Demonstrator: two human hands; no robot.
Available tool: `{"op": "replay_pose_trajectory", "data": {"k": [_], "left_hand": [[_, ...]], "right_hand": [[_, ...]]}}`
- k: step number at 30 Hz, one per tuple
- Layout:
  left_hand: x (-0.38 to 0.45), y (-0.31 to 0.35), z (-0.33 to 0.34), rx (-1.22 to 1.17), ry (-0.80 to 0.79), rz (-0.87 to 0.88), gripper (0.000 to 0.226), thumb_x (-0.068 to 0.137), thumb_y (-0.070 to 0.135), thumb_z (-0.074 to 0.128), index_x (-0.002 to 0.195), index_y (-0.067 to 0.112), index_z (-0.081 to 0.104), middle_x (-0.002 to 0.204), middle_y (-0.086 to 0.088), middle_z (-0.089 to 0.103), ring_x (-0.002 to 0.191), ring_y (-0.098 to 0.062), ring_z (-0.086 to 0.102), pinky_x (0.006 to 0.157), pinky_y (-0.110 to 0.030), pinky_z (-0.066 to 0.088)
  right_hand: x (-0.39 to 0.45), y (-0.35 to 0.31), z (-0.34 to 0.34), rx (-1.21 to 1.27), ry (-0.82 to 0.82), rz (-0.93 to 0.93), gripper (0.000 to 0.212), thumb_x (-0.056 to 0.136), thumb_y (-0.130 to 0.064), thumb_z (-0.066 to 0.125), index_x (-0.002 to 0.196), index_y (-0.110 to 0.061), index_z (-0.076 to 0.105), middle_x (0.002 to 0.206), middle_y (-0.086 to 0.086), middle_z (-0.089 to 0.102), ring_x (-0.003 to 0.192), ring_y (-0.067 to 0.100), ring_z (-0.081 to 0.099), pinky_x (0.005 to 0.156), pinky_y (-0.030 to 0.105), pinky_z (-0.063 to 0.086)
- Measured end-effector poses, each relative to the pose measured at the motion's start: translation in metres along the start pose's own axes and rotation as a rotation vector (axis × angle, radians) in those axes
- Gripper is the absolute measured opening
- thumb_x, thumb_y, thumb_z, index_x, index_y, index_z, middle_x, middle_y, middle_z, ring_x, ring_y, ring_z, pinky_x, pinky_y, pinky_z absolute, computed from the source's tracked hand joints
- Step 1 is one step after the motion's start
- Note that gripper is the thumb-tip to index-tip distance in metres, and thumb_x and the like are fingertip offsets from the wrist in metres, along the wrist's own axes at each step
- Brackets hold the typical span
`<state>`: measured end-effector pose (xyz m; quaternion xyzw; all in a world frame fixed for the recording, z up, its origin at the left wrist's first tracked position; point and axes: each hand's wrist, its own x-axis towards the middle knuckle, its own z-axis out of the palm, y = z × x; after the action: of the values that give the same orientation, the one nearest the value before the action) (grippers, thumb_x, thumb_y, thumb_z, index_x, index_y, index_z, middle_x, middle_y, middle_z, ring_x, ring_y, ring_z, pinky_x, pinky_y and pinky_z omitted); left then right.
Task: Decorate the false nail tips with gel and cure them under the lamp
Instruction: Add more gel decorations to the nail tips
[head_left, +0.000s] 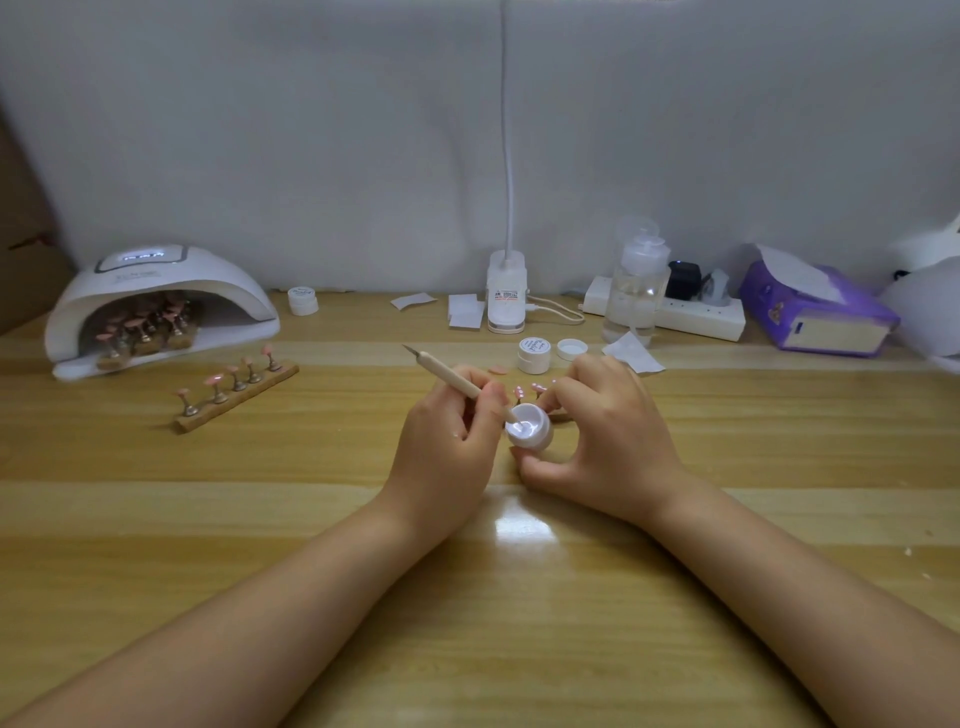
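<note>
My left hand (447, 436) grips a wooden dotting tool (449, 373), whose lower tip dips into a small open white gel jar (530, 427). My right hand (597, 436) holds that jar between thumb and fingers, tilted toward me above the table. Behind the jar a few pink nail tips (535, 387) on a stand show between my hands, mostly hidden. A wooden stand with several pink nail tips (236, 385) lies to the left. The white curing lamp (156, 301) at the far left has more tip stands inside it.
A closed white jar (534, 354) and a loose lid (572, 349) sit just behind my hands, another jar (303, 300) by the lamp. A clip lamp base (506, 299), pump bottle (636, 291), power strip (696, 317), tissue pack (815, 312) and paper wipes (631, 353) line the back.
</note>
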<state>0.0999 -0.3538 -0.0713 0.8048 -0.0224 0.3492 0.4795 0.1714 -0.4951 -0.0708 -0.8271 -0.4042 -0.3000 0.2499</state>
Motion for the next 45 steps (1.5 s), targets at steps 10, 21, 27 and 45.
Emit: {"op": "replay_pose_trajectory", "data": {"k": [10, 21, 27, 45], "left_hand": [[0.0047, -0.0004, -0.0014, -0.237, 0.114, -0.104, 0.018, 0.091, 0.028, 0.046, 0.077, 0.022, 0.055, 0.057, 0.014, 0.061, 0.057, 0.001, 0.057, 0.060, -0.011, 0.044], [0.0064, 0.0038, -0.0047, -0.338, 0.101, -0.096, 0.015, 0.088, 0.023, 0.048, 0.078, 0.017, 0.057, 0.065, 0.012, 0.066, 0.061, 0.001, 0.059, 0.061, -0.010, 0.045], [0.0068, 0.0035, -0.0052, -0.360, 0.074, -0.075, 0.010, 0.081, 0.017, 0.048, 0.077, 0.015, 0.057, 0.066, 0.014, 0.065, 0.066, -0.003, 0.063, 0.063, -0.015, 0.048], [0.0068, 0.0025, -0.0096, -0.308, 0.099, -0.047, 0.011, 0.080, 0.013, 0.049, 0.080, 0.015, 0.060, 0.073, 0.012, 0.067, 0.072, -0.012, 0.063, 0.068, -0.028, 0.051]], "right_hand": [[-0.0002, 0.0019, 0.0005, 0.012, 0.002, 0.012, 0.034, 0.054, -0.033, 0.081, 0.070, -0.011, 0.060, 0.073, 0.002, 0.048, 0.070, 0.017, 0.040, 0.063, 0.031, 0.036], [0.0007, 0.0027, 0.0002, 0.023, -0.009, 0.008, 0.035, 0.056, -0.035, 0.081, 0.068, -0.011, 0.059, 0.074, -0.001, 0.045, 0.071, 0.016, 0.039, 0.063, 0.031, 0.036], [0.0006, 0.0025, 0.0002, 0.023, -0.007, 0.007, 0.036, 0.056, -0.036, 0.081, 0.067, -0.011, 0.058, 0.073, -0.001, 0.046, 0.071, 0.015, 0.039, 0.063, 0.030, 0.035], [0.0000, 0.0046, 0.0009, 0.063, 0.016, 0.008, 0.040, 0.057, -0.038, 0.084, 0.066, -0.010, 0.056, 0.073, -0.005, 0.041, 0.071, 0.015, 0.038, 0.062, 0.031, 0.037]]}}
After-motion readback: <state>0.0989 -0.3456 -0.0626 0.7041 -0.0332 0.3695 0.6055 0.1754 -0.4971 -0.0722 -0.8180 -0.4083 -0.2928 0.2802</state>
